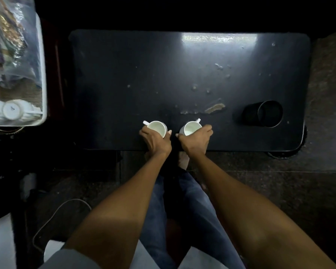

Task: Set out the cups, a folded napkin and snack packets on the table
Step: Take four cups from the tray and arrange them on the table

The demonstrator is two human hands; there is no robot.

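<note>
hands grip two white cups side by side near the front edge of the dark table [124,74]: the left hand [157,141] has its fingers curled around the left cup [158,127], the right hand [196,141] around the right cup [190,128]. both cups stand upright, handles pointing away. more white cups [11,109] and clear bagged packets [10,39] lie in a white tray [44,74] at far left; a black holder [265,113] sits at right.

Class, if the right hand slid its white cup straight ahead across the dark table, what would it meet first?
Probably nothing: ahead of the right hand and its cup lies only a worn patch on the table.
</note>
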